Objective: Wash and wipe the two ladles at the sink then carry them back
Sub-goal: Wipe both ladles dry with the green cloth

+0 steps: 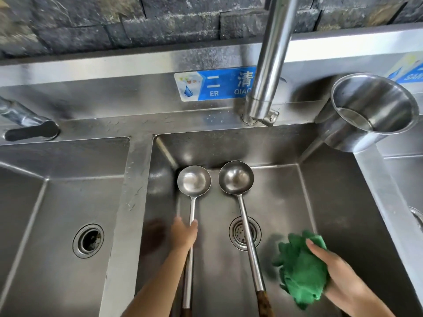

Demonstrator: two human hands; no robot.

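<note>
Stainless sink [338, 202] all around, a multi-basin unit with a dark stone wall [114, 24] behind it and a tap [267, 72] coming down over the middle basin, well beyond both hands. Up past the right hand sits a steel pot [370, 110] on the ledge with some water in it. Both ladles lie in the middle basin, bowls up and pointing away from the person. Left ladle [194, 182] runs right under the left hand [184, 234], which is open with fingers spread on its handle, not really gripping. Right ladle [236, 177] lies between the hands, its handle crossing the drain [245, 232], nobody touching it. Right hand [334, 268] is curled around a bunched green cloth [302, 268], just right of that handle.
</note>
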